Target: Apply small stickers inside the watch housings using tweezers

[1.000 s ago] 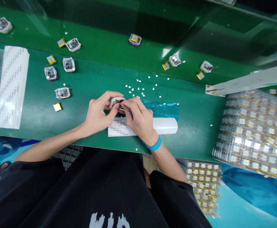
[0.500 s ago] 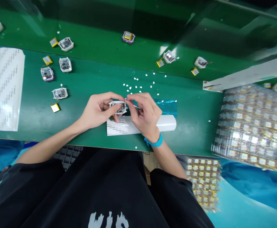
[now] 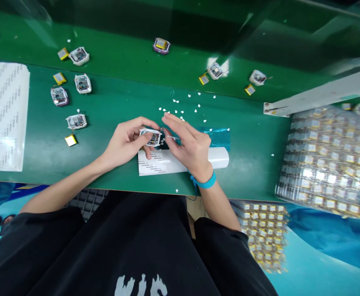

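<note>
My left hand is closed on a white watch-like housing with a circuit board inside, thumb resting on the board. Just right of it, my right hand has its forefinger raised away from the thumb; a thin metallic tool lies across this hand, its grip partly hidden. A blue band is round the right wrist. Beneath the hands lie a printed white sheet, curled at its right end, and a blue film. Small white pieces are scattered beyond the hands.
White housings and yellow batteries lie at the left. Another printed sheet is at the far left. Farther back sits a purple housing. Stacked clear trays stand at the right, beside a white rail.
My right forefinger has lifted and spread from the thumb, leaving a gap near the housing. My left hand and the housing have shifted slightly left. The back-row items sit slightly farther left in view.
</note>
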Motion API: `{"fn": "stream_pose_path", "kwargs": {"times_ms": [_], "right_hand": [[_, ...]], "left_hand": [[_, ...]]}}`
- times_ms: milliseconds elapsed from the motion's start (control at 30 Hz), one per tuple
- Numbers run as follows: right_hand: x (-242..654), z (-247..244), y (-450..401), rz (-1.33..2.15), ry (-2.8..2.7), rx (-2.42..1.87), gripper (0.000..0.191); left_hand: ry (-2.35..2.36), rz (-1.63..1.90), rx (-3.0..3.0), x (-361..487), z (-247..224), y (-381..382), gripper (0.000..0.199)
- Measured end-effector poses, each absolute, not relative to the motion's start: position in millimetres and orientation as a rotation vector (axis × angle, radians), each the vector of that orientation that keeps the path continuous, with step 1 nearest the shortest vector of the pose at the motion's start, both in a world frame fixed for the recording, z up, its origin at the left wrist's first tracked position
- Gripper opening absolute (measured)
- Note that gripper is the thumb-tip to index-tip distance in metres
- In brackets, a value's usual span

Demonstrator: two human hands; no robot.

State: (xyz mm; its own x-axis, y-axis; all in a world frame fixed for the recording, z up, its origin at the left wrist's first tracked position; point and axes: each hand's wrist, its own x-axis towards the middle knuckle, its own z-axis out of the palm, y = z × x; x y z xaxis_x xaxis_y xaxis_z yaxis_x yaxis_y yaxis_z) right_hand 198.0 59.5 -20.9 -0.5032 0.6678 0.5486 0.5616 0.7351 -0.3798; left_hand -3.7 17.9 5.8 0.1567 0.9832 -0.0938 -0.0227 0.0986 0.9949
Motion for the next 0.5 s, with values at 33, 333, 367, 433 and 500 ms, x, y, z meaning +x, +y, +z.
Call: {"fn": "stream_pose_path", "kwargs": {"times_ms": [33, 333, 367, 433, 500], "right_hand": [[199, -21, 60, 0.187, -2.281, -0.899, 0.029], [211, -24, 57, 0.087, -2.463, -0.810, 0.040], [210, -24, 56, 0.141, -2.488, -0.817, 0.042], [208, -24, 55, 0.203, -2.531, -0.831, 0.043], [205, -25, 53, 0.206, -2.550, -0.866, 0.043]], "left_hand": [[1.113, 1.036, 1.180, -4, 5, 18, 0.015], [1.277, 1.101, 1.409, 0, -6, 11, 0.011], [1.281, 1.085, 1.449, 1, -6, 11, 0.011], [1.271, 1.056, 1.493, 1, -6, 10, 0.011], [1.254, 1.047, 1.489, 2, -7, 9, 0.010]]}}
